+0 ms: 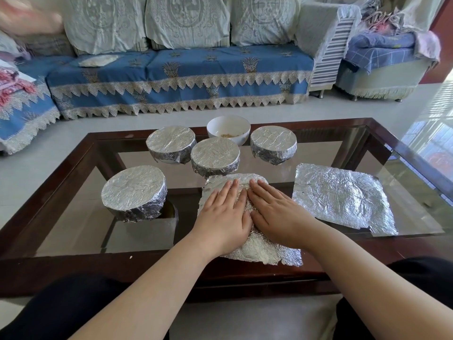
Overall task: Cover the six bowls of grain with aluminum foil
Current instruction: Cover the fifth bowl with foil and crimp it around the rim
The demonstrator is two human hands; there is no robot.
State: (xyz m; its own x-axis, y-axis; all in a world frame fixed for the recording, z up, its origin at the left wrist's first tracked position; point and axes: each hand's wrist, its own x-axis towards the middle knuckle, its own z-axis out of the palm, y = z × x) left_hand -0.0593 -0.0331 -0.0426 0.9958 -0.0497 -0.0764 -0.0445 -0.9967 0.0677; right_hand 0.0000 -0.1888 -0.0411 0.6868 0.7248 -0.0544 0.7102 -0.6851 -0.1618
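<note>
Both hands (pixel 226 212) (pixel 274 212) spread flat on foil (pixel 257 246) over near bowl; I'd press edges down evenly round rim.

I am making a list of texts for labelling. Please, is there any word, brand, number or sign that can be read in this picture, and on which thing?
None: no readable text in this view.
The foil sheet, the open bowl and the sofa cover carry only creases or woven patterns, no letters.
</note>
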